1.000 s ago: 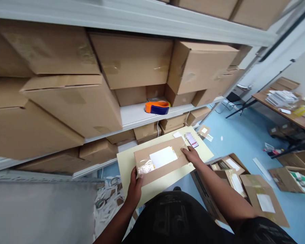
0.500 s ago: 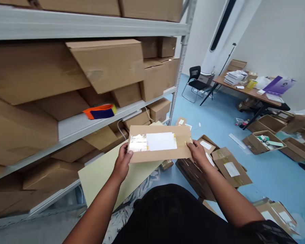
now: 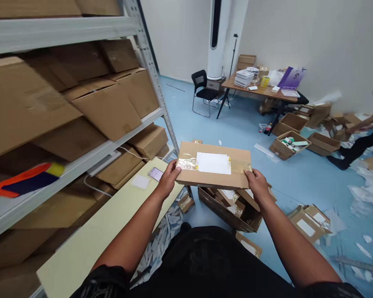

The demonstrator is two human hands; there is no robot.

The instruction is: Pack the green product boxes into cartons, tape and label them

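From here, my left hand grips the box at nine o'clock, right hand at three; I'd keep it flat.

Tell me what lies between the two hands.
In the head view, a taped cardboard box with a white label spans between the left hand and the right hand, which hold its opposite ends.

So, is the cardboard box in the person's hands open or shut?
Shut: the cardboard box shows no raised flap, and clear tape covers its left end.
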